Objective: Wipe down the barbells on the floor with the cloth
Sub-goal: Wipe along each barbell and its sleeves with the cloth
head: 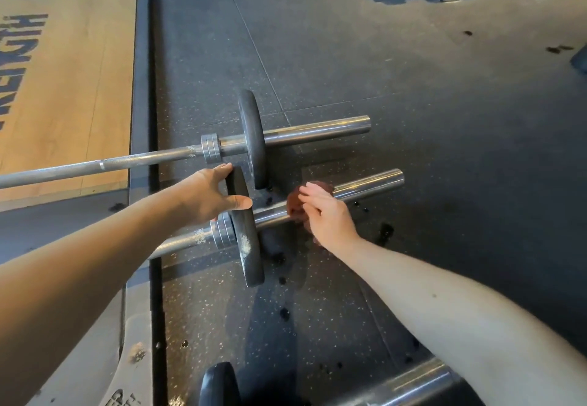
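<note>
Closest in, at five o'clock, the chrome sleeve of a third bar (413, 383) juts into view. The rubber floor (413, 88) carries two barbells side by side at centre: the far barbell (317, 131) towards twelve o'clock and the near barbell (371, 183) just below it, both chalk-flecked beside their collars. The left hand (206, 196) curls over the near bar's plate (251, 256) rim, probably to stop it rolling. The right hand (327, 215) clasps the rust-brown cloth (293, 204) round that sleeve, at three o'clock of the plate.

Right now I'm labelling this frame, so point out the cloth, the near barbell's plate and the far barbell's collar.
cloth (293, 205), head view: bunched brown fabric.
near barbell's plate (252, 266), head view: lower rim.
far barbell's collar (210, 148), head view: ribbed side.
</note>
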`<action>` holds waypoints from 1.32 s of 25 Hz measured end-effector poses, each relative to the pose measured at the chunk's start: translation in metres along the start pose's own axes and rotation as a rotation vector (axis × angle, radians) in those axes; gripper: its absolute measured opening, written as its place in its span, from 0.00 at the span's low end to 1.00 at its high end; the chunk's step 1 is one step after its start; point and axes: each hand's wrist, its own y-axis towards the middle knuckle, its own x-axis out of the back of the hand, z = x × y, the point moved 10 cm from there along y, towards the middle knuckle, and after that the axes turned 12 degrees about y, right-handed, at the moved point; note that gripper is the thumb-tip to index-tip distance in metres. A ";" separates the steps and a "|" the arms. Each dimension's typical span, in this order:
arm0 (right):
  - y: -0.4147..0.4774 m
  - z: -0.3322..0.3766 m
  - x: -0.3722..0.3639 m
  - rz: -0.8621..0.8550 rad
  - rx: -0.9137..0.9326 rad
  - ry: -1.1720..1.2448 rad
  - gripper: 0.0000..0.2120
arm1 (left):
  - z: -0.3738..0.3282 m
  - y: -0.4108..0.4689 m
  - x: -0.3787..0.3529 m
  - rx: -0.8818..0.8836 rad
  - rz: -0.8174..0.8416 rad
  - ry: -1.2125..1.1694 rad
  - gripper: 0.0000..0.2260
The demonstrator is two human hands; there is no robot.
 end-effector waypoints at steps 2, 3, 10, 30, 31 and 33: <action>0.005 -0.028 0.060 -0.139 -0.117 -0.041 0.14 | 0.001 0.000 -0.003 -0.015 -0.015 0.049 0.45; 0.006 -0.040 0.086 -0.206 -0.178 -0.071 0.14 | 0.000 -0.001 -0.005 -0.028 -0.030 0.085 0.46; -0.020 -0.022 0.059 -0.293 -0.265 -0.116 0.15 | -0.008 -0.030 -0.025 -0.090 -0.126 0.139 0.49; -0.085 0.020 0.002 0.064 -0.194 -0.248 0.16 | -0.012 -0.135 -0.074 -0.294 -0.322 0.411 0.25; -0.084 0.019 0.008 0.049 -0.242 -0.283 0.16 | -0.011 -0.138 -0.077 -0.291 -0.308 0.460 0.25; -0.080 0.014 0.018 0.023 -0.410 -0.345 0.13 | -0.020 -0.144 -0.085 -0.317 -0.285 0.605 0.23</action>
